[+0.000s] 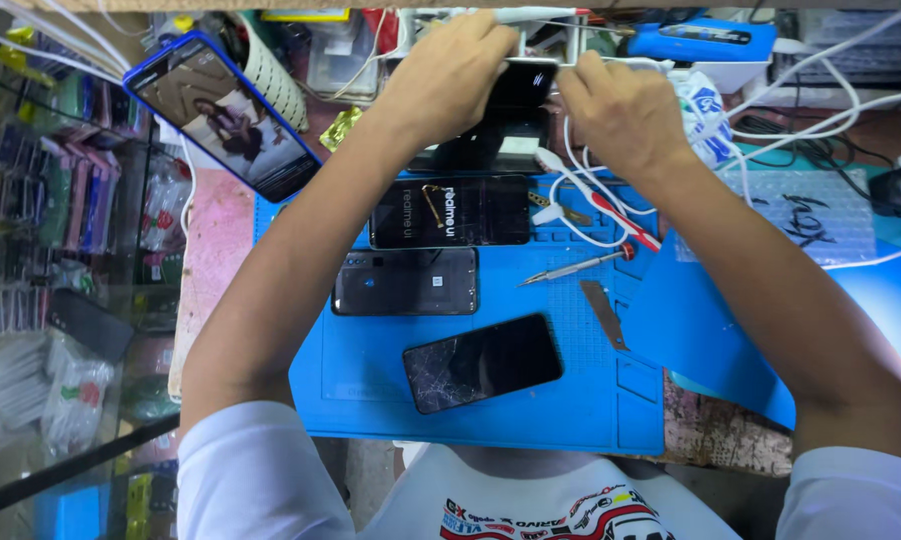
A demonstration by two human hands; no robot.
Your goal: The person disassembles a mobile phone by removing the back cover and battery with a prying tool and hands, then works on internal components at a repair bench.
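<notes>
Both my hands were up at the far edge of the bench, closed on one dark phone.

My left hand (448, 75) gripped the dark phone (523, 82) from its left end, fingers curled over the top; my right hand (620, 112) pinched its right end, fingers pressed together. The phone was held above the blue work mat (530, 410), beyond three other handsets lying there: a lit-screen phone (450, 212), a phone lying back-up (405, 282) and a cracked phone (483, 362). A screwdriver (575, 266) and white cable (580, 195) lay just right of them.
</notes>
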